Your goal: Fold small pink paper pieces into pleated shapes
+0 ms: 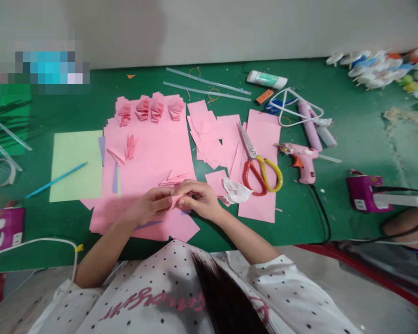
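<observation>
- Reckoned from the folded pink paper piece point(174, 201) as clock centre: it sits between both hands, above the near edge of the stacked pink sheets point(153, 153).
- The left hand point(152, 204) pinches it between thumb and fingers; the right hand point(199, 198) grips its other side, fingers curled, probably so that the creases stay pressed.
- More folded pieces point(176, 178) lie just beyond, at twelve o'clock.
- Four pleated pink fans point(156, 107) stand in a row between ten and twelve, seemingly set apart to keep their pleats uncrushed.
- Loose pink slips point(205, 134) spread around one o'clock, apparently within easy reach.
- Scissors point(253, 153) lie between two and three, handles turned nearer the person, which seems handy for grasping.
- Farther out that way rests a pink glue gun point(304, 157), its cord trailing towards the table's near edge.
</observation>
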{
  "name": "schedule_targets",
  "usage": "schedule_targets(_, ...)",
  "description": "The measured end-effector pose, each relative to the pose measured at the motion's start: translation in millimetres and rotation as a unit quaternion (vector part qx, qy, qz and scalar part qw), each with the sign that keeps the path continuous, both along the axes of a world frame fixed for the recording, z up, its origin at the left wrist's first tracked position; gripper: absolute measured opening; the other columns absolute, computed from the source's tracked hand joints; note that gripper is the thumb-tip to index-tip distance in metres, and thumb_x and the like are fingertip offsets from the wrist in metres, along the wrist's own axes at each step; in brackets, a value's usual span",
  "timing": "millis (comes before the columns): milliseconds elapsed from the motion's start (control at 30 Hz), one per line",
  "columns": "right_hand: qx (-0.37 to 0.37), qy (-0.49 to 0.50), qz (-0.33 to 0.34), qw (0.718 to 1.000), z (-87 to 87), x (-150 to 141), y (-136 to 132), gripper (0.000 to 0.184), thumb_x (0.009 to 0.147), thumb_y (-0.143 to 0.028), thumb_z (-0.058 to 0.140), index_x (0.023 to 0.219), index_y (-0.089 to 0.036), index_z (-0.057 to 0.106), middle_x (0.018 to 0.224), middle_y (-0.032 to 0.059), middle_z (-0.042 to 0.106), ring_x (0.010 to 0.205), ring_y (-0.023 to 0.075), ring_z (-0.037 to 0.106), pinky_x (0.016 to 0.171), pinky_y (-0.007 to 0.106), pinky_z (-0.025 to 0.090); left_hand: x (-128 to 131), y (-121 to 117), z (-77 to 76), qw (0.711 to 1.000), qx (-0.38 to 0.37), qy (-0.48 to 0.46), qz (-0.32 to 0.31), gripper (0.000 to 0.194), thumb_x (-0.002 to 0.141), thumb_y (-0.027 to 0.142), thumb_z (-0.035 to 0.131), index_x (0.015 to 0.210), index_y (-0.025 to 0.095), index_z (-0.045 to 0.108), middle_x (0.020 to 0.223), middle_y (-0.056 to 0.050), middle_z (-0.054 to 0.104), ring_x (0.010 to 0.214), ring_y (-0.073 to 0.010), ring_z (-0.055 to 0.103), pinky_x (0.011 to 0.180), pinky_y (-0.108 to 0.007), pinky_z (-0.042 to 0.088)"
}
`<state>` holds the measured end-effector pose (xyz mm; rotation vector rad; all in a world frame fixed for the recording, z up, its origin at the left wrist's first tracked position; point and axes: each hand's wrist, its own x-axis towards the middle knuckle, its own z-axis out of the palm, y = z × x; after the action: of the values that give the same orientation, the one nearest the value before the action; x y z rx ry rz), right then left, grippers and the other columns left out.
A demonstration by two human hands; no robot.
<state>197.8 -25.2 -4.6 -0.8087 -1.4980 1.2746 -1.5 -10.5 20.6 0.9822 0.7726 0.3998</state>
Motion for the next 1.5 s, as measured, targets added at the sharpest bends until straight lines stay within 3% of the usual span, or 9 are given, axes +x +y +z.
schedule_targets(100,-0.008,-0.023,-0.016,1.000,-1.3,-1.5,-3.0,0.027,0.090,-0.044,0.072,0.104,-0.021,0.071,0.076,0.0003,0.068,0.062,0.0113,0.058,0.057,0.024,0.047,1.4,3.5,-0.2,0.995,-0.066,-0.074,-0.005,0.040,0.086,0.048,0.075,0.073,0.016,0.055,0.061,0.005,0.043,0.044,-0.0020,0.024,0.040,-0.019,0.018)
schedule_targets(200,-0.008,-0.034,-0.060,0.998,-2.5,-4.5,-7.1,0.029,0.095,-0.040,0.067,0.117,-0.022,0.065,0.074,-0.0023,0.063,0.059,0.0104,0.054,0.054,0.023,0.047,0.7,4.2,-1.2,0.994,-0.081,-0.074,0.029,0.043,0.090,0.042,0.072,0.066,0.016,0.048,0.056,0.005,0.044,0.045,-0.0031,0.031,0.042,-0.019,0.021)
schedule_targets(367,0.110,-0.048,-0.138,0.983,-0.5,-6.2,-8.8,0.040,0.097,-0.018,0.055,0.136,-0.027,0.053,0.088,0.0015,0.064,0.068,0.0130,0.058,0.059,0.025,0.051,-1.9,4.4,-3.4,0.993,-0.054,-0.026,0.104,0.039,0.092,0.043,0.070,0.071,0.016,0.051,0.055,0.004,0.054,0.040,-0.0034,0.033,0.039,-0.018,0.018)
schedule_targets(567,0.199,-0.114,-0.066,0.971,1.1,-4.5,-5.6,0.042,0.091,-0.025,0.064,0.132,-0.027,0.060,0.111,0.0104,0.065,0.100,0.0231,0.066,0.082,0.038,0.060,-4.0,3.9,-10.1,0.996,-0.002,-0.016,0.084,0.030,0.091,0.040,0.071,0.078,0.014,0.062,0.058,0.004,0.055,0.047,-0.0053,0.046,0.046,-0.018,0.034)
schedule_targets(767,0.202,-0.167,-0.065,0.963,-7.2,-7.9,-5.7,0.068,0.083,-0.038,0.078,0.143,-0.024,0.048,0.116,0.0130,0.067,0.103,0.0252,0.066,0.083,0.040,0.061,-6.3,4.7,-14.1,0.998,0.025,0.002,0.065,0.031,0.090,0.045,0.071,0.088,0.013,0.070,0.060,0.001,0.059,0.053,-0.0096,0.053,0.051,-0.022,0.043)
schedule_targets(967,0.197,-0.155,-0.108,0.962,-7.1,-10.2,-6.6,0.048,0.089,-0.022,0.068,0.135,-0.026,0.056,0.106,0.0098,0.072,0.092,0.0221,0.067,0.078,0.037,0.058,-6.9,6.6,-8.2,0.998,0.050,0.035,0.022,0.041,0.093,0.051,0.063,0.079,0.013,0.067,0.065,-0.001,0.059,0.056,-0.0099,0.049,0.053,-0.023,0.041)
schedule_targets(1200,0.180,-0.148,-0.106,0.967,-3.7,-6.6,-5.6,0.034,0.096,-0.024,0.055,0.129,-0.024,0.060,0.108,0.0109,0.074,0.099,0.0242,0.069,0.083,0.042,0.059,-3.1,5.0,-8.5,0.995,0.059,0.068,0.031,0.036,0.094,0.050,0.061,0.091,0.015,0.069,0.066,0.002,0.055,0.059,-0.0103,0.043,0.053,-0.022,0.035)
schedule_targets(1300,0.186,-0.164,-0.093,0.964,-3.3,-6.3,-3.8,0.036,0.096,-0.023,0.051,0.131,-0.024,0.059,0.113,0.0121,0.074,0.105,0.0257,0.069,0.088,0.046,0.059,-2.4,4.4,-7.0,0.993,0.063,0.082,0.051,0.034,0.093,0.048,0.063,0.093,0.015,0.069,0.077,-0.002,0.062,0.069,-0.0131,0.051,0.060,-0.023,0.042)
schedule_targets(1500,0.202,-0.146,-0.066,0.966,-6.5,-5.8,-1.6,0.050,0.094,-0.022,0.055,0.143,-0.024,0.048,0.118,0.0120,0.072,0.111,0.0263,0.066,0.092,0.048,0.059,-1.8,2.7,-10.7,0.996,0.037,0.066,0.051,0.030,0.092,0.044,0.065,0.091,0.015,0.068,0.075,0.001,0.057,0.065,-0.0101,0.047,0.058,-0.022,0.038)
